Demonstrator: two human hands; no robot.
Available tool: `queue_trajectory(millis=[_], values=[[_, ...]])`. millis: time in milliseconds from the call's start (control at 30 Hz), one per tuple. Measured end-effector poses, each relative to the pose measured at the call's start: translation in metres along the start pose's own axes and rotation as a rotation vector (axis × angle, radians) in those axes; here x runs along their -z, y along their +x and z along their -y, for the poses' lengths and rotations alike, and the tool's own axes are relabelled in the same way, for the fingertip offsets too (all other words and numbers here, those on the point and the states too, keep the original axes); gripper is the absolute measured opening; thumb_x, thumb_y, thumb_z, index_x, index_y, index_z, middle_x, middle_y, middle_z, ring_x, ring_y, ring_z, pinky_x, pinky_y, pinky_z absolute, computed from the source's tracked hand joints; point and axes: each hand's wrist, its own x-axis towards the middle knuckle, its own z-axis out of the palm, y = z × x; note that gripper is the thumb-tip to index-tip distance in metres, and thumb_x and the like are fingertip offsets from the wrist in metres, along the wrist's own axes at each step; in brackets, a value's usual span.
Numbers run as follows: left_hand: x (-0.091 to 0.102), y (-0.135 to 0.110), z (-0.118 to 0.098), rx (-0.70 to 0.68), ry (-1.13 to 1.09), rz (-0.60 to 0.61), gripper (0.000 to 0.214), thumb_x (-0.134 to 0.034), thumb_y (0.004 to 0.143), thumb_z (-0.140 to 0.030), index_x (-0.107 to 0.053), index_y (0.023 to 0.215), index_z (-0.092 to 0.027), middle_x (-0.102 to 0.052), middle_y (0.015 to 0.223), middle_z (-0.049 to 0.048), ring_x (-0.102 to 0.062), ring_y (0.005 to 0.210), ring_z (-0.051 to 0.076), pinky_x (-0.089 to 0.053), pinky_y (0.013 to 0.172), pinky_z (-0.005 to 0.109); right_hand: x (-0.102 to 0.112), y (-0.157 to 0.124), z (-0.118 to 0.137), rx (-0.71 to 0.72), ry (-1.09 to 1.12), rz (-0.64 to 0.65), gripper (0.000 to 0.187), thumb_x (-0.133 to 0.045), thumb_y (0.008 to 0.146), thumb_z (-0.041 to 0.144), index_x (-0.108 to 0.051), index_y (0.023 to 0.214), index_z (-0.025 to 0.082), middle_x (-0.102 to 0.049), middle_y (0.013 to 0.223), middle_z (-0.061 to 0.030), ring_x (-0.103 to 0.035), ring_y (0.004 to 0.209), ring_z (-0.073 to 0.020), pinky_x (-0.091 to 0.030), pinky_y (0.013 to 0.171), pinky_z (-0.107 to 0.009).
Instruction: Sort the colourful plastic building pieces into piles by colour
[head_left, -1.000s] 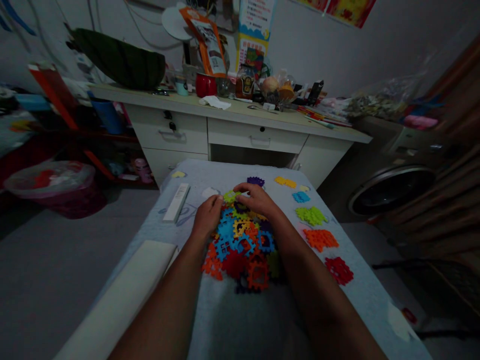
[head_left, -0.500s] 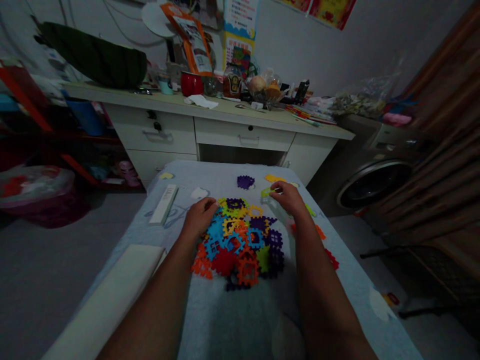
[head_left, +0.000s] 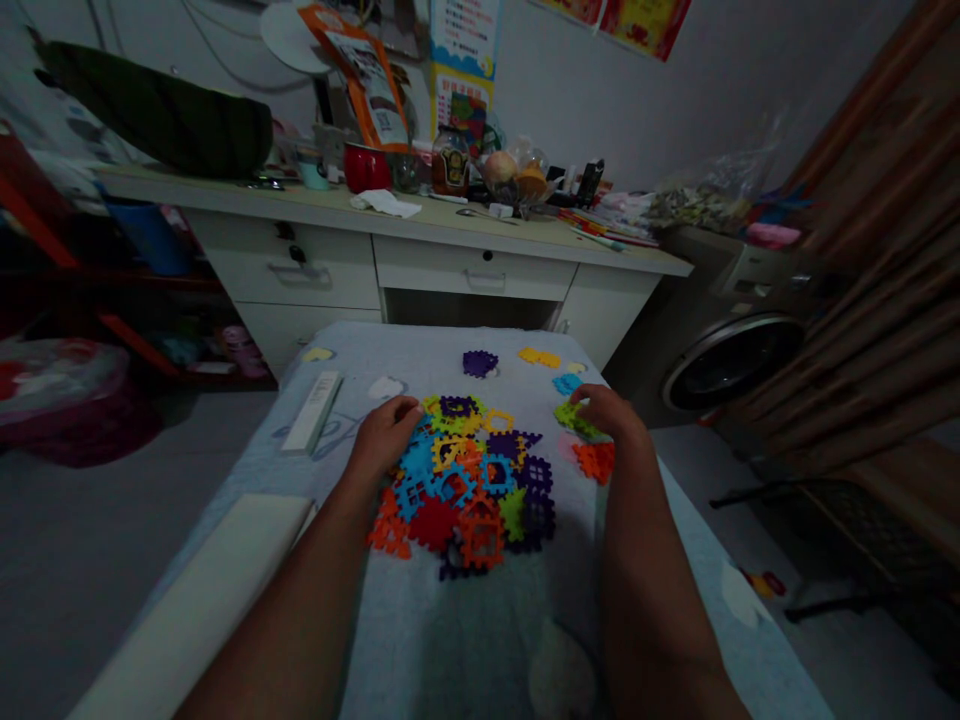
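1. Head view, nearest to me on the feed: a pale blue cloth [head_left: 450, 650] covered the table, and a long white box-like object [head_left: 217, 590] lay along its left side, by the left forearm.
2. Past that I saw a mixed heap of toothed plastic pieces [head_left: 471, 462] mid-cloth, in red, orange, blue, yellow, green and purple, overlapping, several with window cut-outs.
3. Orange pieces [head_left: 592, 460] sat right of the heap, partly hidden by the right forearm.
4. The left hand [head_left: 386, 435] was at the heap's far left edge, fingers bent, thumb close to them; I could not tell whether they pinched a piece.
5. The right hand [head_left: 611, 412] curled its fingers down at a green stack [head_left: 575, 418]; I could not tell whether it gripped one.
6. A narrow white box [head_left: 312, 412] lay left of the left hand.
7. Light blue pieces [head_left: 567, 383] lay just beyond the green stack, then purple pieces [head_left: 480, 362] and yellow pieces [head_left: 539, 357], the purple further left.
8. Behind the table stood a white-drawered desk [head_left: 300, 205] bearing a red mug [head_left: 367, 167], with a front-loading washing machine [head_left: 720, 300] to the right.
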Motion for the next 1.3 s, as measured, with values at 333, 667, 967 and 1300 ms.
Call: queue_trajectory(millis=[333,667,967,1300], values=[[-0.002,0.003,0.006,0.006,0.001,-0.004,0.039,-0.053,0.077,-0.051,-0.067,0.096,-0.019,-0.071,0.091,0.0048,-0.065,0.085,0.022,-0.047,0.076,0.031,0.014,-0.01,0.03,-0.053,-0.096,0.08,0.027,-0.061,0.083,0.018,-0.071,0.106,0.025,-0.068,0.12,-0.0081,-0.057,0.115,-0.0278,-0.039,0.096,-0.043],[0.0,0.0,0.0,-0.018,0.017,-0.009,0.036,-0.052,0.077,-0.049,-0.067,0.092,-0.019,-0.071,0.086,0.0034,-0.063,0.081,0.021,-0.047,0.075,0.031,-0.033,-0.005,0.102,0.326,-0.079,0.177,0.023,-0.062,0.085,0.023,-0.068,0.107,0.02,-0.069,0.116,-0.0089,-0.061,0.107,-0.0222,-0.044,0.09,-0.03],[-0.002,0.001,0.006,-0.011,0.011,-0.014,0.036,-0.053,0.077,-0.049,-0.067,0.094,-0.02,-0.071,0.087,0.0038,-0.063,0.08,0.021,-0.047,0.075,0.031,-0.061,0.004,0.103,0.321,-0.121,0.157,0.022,-0.058,0.081,0.009,-0.07,0.098,0.016,-0.07,0.104,-0.0116,-0.063,0.096,-0.0209,-0.044,0.081,-0.027],[-0.002,0.001,0.003,0.001,0.02,-0.013,0.036,-0.052,0.077,-0.048,-0.066,0.095,-0.02,-0.071,0.09,0.0046,-0.064,0.085,0.022,-0.047,0.079,0.032,-0.045,0.004,0.096,0.343,0.306,0.101,0.01,-0.06,0.073,0.009,-0.061,0.078,0.017,-0.061,0.074,0.0014,-0.053,0.068,-0.0114,-0.036,0.062,-0.021]])
